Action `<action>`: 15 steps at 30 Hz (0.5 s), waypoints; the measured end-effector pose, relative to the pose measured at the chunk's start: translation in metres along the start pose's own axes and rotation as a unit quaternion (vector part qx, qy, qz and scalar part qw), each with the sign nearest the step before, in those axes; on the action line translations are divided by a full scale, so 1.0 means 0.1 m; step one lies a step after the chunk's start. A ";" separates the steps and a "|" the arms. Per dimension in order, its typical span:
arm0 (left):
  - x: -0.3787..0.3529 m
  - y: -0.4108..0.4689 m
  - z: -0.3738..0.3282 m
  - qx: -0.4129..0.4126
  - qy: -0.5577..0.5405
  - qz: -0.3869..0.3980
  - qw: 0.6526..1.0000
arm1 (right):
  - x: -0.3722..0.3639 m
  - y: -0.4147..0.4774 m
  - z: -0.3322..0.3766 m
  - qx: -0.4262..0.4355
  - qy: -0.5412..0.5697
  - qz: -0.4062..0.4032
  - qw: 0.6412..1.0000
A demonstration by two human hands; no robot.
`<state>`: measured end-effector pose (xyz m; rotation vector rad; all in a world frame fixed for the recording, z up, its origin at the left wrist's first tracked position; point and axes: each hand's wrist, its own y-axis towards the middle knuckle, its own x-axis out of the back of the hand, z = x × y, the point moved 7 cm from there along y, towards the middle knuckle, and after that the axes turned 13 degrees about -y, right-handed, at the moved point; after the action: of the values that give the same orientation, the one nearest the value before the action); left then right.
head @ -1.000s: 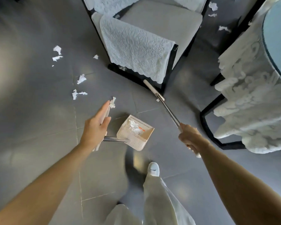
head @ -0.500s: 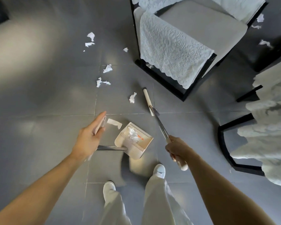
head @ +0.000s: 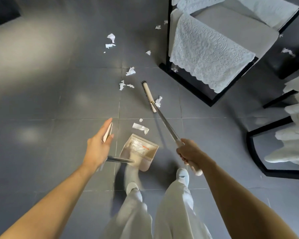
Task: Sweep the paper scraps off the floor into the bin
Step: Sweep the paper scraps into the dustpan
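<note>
Paper scraps [head: 122, 85] lie scattered over the grey floor [head: 41, 100], most of them trailing toward 12 o'clock from the person. One flat scrap [head: 140, 128] sits just at 12 o'clock of the mouth of the dustpan [head: 141, 152], which already holds a few. The head of the broom [head: 148, 95] rests farther out, its long axis running 11 to 5, with a crumpled scrap [head: 158, 101] touching its 3 o'clock side. The right hand [head: 188, 152] has its fingers wrapped round the broom handle. The left hand [head: 98, 145] holds the dustpan grip, forefinger straight along it. A pull toward 6 o'clock looks needed, and the right hand is placed for it.
</note>
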<state>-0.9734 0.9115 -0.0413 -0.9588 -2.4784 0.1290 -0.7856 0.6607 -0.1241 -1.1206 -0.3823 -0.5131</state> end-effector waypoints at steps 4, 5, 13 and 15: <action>0.19 0.20 0.12 0.016 -0.007 -0.016 1.000 | 0.09 0.09 0.23 -0.006 0.038 -0.016 0.999; 0.20 0.25 0.14 0.018 -0.010 -0.018 1.000 | 0.14 0.14 0.28 -0.010 0.050 -0.017 0.999; 0.11 0.85 0.08 0.039 -0.007 -0.048 0.998 | 0.67 0.86 0.51 -0.045 0.054 -0.036 0.997; 0.05 0.96 0.04 0.040 0.003 -0.059 0.997 | 0.80 1.06 0.58 -0.041 0.024 -0.037 0.998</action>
<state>-0.9199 0.9875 -0.0670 -0.7759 -2.4967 0.1847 -0.6611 0.7343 -0.1382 -1.1747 -0.3634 -0.6244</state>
